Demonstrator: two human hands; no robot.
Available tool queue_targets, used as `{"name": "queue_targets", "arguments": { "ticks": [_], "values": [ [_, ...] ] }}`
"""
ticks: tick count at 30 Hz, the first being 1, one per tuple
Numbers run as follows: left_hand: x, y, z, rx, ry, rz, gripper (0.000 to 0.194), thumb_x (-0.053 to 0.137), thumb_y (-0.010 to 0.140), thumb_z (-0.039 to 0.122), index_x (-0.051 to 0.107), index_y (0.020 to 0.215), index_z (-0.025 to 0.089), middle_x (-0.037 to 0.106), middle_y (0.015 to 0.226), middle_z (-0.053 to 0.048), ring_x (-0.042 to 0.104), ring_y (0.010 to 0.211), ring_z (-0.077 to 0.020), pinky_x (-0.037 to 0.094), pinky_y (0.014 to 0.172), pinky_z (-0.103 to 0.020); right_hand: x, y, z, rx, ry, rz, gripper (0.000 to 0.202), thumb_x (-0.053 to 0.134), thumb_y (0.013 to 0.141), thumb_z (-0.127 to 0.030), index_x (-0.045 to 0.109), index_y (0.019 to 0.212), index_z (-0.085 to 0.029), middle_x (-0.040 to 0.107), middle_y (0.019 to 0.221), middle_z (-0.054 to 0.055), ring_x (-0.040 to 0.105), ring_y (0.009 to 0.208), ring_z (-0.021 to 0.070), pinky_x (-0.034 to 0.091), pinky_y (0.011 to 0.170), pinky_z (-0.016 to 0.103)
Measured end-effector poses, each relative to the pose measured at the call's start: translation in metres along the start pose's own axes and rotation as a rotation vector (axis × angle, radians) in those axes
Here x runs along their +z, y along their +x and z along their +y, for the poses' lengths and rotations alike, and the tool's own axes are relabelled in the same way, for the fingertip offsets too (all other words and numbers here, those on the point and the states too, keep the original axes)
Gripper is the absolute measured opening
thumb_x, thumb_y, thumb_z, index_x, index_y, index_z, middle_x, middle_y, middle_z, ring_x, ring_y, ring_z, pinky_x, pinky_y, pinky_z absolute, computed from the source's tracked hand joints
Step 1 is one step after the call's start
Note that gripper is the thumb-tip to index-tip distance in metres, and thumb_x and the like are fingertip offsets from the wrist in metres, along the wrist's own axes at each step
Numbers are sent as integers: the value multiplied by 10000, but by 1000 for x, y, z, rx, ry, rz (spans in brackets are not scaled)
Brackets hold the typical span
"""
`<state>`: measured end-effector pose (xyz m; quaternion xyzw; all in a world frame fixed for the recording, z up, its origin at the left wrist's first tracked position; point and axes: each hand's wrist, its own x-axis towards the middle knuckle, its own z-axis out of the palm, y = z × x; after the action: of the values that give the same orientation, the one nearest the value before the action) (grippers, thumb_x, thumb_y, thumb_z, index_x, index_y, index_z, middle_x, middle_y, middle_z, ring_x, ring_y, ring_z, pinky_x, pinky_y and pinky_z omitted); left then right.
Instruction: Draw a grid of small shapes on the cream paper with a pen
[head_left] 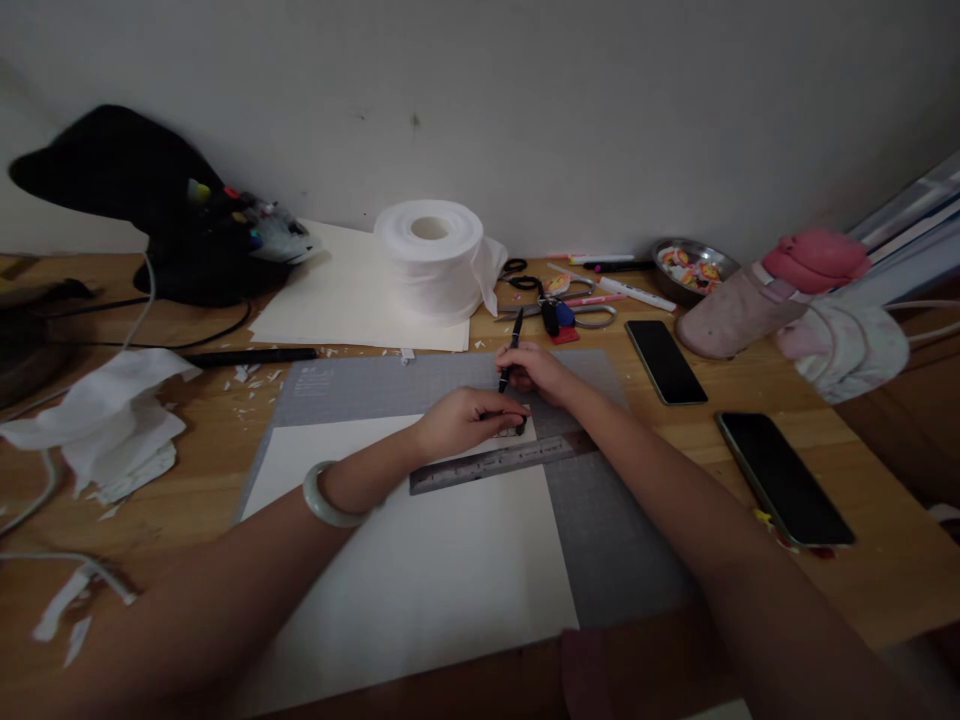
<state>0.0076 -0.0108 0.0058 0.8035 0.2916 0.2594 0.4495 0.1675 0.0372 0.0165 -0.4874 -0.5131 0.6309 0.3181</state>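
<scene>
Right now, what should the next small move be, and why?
I would probably ease the left hand slightly away from the lower end of the black pen-like tool: the right hand grips the tool with that end close to the left fingers, over a crowded spot near the metal ruler.

Stretches the left forearm (247,550) and right forearm (667,480), both bare, inward and forward from the lower corners toward the centre. Rests the left hand (459,420) back upward, with fingers (496,402) extended to the right and bunched near the tips (pressing or pinching, too dim to tell). Holds the right hand (536,370) just beyond, curled in a writing grip. Carries the left wrist (394,464) and right wrist (576,392) nearly straight.
</scene>
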Motion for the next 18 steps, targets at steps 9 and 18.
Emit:
{"name": "queue_targets", "arguments": {
  "ticks": [9, 18],
  "values": [
    [-1, 1, 0, -3, 61, 14, 206, 540, 878, 262, 687, 989, 171, 728, 937, -18, 661, 810, -122, 506, 758, -189, -1, 0, 1, -9, 13, -13, 117, 573, 573, -276, 499, 578, -185, 438, 469, -64, 361, 407, 65, 199, 383, 206],
    [-1, -1, -3, 54, 214, 24, 252, 495, 906, 286, 673, 1067, 207, 727, 951, -16, 661, 821, -132, 491, 778, -209, 1, -1, -3, 0, 14, -14, 91, 557, 611, -232, 494, 571, -181, 456, 469, -61, 364, 400, 64, 184, 378, 205]
  ]
}}
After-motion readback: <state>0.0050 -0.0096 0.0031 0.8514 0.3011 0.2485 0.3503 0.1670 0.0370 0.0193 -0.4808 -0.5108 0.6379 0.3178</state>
